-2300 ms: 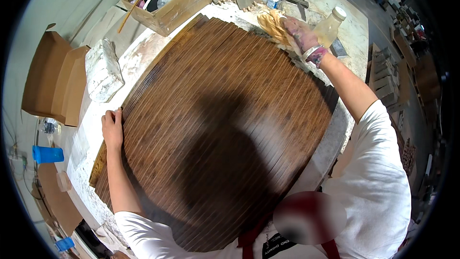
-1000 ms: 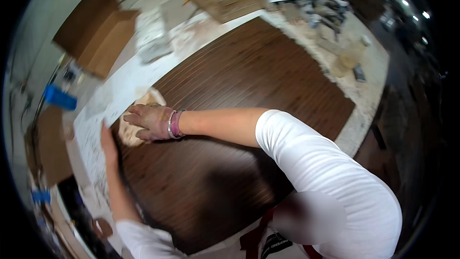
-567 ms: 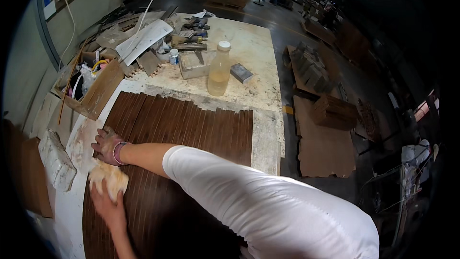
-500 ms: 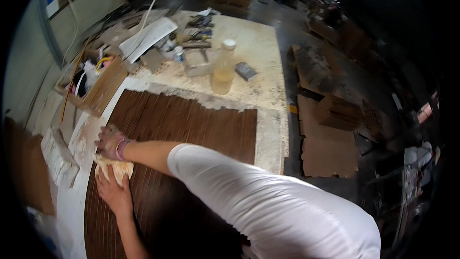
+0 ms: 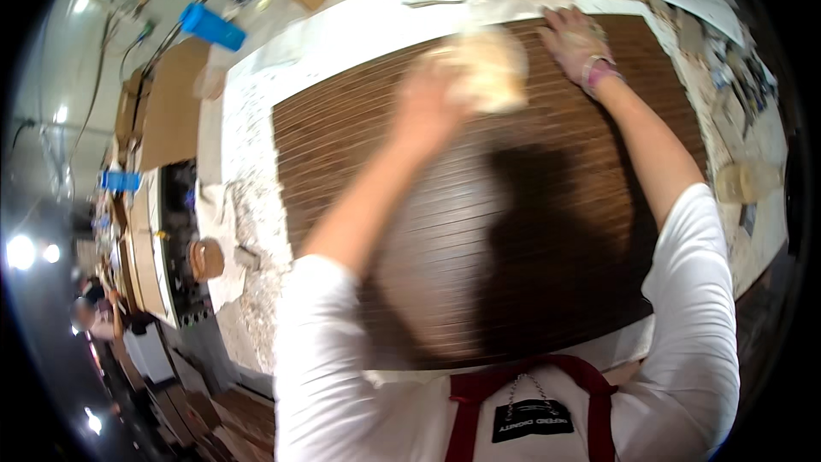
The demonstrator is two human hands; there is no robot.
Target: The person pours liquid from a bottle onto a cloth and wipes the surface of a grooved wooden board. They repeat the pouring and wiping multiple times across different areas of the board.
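Wiping is apparently progressing, its finished share unclear: the blurred left hand (image 5: 432, 104), grip unreadable, is touching a pale cloth (image 5: 498, 70) over the brown panel (image 5: 445, 192)'s far middle, while the right hand (image 5: 576, 44) is resting spread at the panel's far right.

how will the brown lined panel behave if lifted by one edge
The panel shows parallel lines like joined strips, so it may flex or part along them. Being so broad, it would probably feel unwieldy and perhaps sag.
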